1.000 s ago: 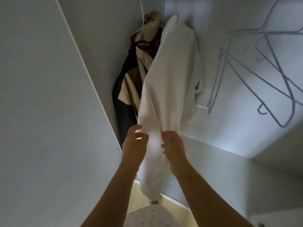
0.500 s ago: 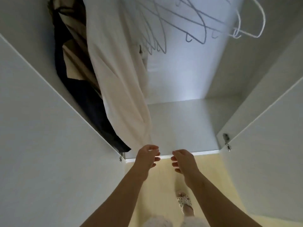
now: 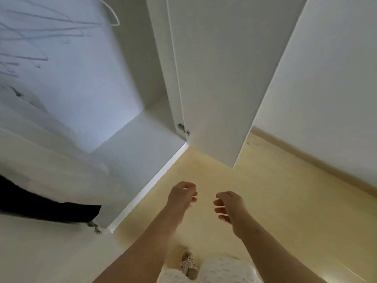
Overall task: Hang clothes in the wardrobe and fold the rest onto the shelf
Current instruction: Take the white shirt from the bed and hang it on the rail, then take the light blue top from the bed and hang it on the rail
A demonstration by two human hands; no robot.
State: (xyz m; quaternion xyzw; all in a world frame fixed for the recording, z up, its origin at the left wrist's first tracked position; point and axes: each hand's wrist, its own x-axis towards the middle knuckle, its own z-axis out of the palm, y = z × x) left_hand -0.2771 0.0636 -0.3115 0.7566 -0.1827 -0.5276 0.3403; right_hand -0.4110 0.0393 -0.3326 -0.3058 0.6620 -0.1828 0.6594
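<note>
Yellow floor [image 3: 265, 190] fills the space under your two hands. Your left hand [image 3: 181, 196] is out in front of you, with its fingers curled in loosely and the thumb close to them. It is not holding anything. Your right hand [image 3: 230, 207] is just beside it, a little lower, with the fingers bent and spread apart. It is not holding anything either. The two hands are near each other but not touching.

The white wardrobe [image 3: 130, 139] is open on your left. Its bare bottom shelf meets the floor along a white edge that runs just beside your left hand. A white garment [image 3: 51, 160] hangs inside at the left and looks blurry. Under it, a dark garment [image 3: 40, 205] pokes out at the left edge of the view. Both are well apart from your hands. Up at the top left, thin wire hangers [image 3: 110, 15] show against the back wall, and one white hook curls out past the rest. They are blurry too.

The wardrobe door [image 3: 220, 78] stands open in the middle of the view, with a small metal hinge [image 3: 183, 129] near its bottom. A white wall [image 3: 330, 78] is on the right. Down at the bottom you can see one slipper [image 3: 188, 262] beside your spotted pale clothes [image 3: 224, 270].
</note>
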